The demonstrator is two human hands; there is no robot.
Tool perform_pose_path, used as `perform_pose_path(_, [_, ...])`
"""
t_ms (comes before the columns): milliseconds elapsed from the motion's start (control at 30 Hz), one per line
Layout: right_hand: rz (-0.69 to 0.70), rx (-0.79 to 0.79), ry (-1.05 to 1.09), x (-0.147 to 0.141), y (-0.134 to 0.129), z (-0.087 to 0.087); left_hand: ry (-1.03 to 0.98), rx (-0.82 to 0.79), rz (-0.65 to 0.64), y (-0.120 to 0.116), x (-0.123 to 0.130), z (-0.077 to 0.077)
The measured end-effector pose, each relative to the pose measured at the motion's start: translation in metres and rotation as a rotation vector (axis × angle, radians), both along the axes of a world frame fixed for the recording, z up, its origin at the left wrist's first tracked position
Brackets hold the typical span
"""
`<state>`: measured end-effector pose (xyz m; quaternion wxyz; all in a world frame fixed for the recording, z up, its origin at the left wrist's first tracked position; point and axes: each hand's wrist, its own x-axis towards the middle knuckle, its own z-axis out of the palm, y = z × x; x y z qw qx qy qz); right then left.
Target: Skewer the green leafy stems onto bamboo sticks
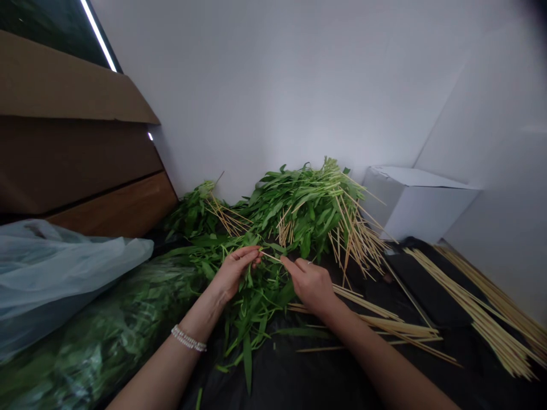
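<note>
My left hand [240,266] pinches the stem of a green leafy stalk, its leaves hanging beneath the fingers. In my right hand [311,283] is a thin wooden skewer [270,257], closed between thumb and fingers. The skewer's far end reaches the left fingertips; whether it is inside the stem I cannot tell. Loose leafy stalks [252,319] lie under both hands. Behind them rises a big pile of stalks [299,196], with several skewers [359,239] sticking out of it. More loose skewers [384,327] lie beside my right forearm.
At left are a clear bag of greens [111,324], a pale plastic bag [64,273] and a cardboard box [72,154]. A smaller bunch [192,208] lies by the wall. On the right stand a white box [414,199] and long skewer bundles [474,313] on black sheeting.
</note>
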<state>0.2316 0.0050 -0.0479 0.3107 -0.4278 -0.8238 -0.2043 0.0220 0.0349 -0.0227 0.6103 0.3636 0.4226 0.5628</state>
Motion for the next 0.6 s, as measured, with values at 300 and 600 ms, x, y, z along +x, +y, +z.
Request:
perform_pose_path(300, [-0.036, -0.06, -0.011, 0.0016, 0.0008, -0.0005, 0.097, 0.056, -0.027, -0.0026, 0.0001, -0.0024])
perform_pose_path(600, [0.016, -0.012, 0.057, 0.0012, -0.0006, 0.0002, 0.139, 0.118, 0.058, -0.0023, 0.0017, 0.0005])
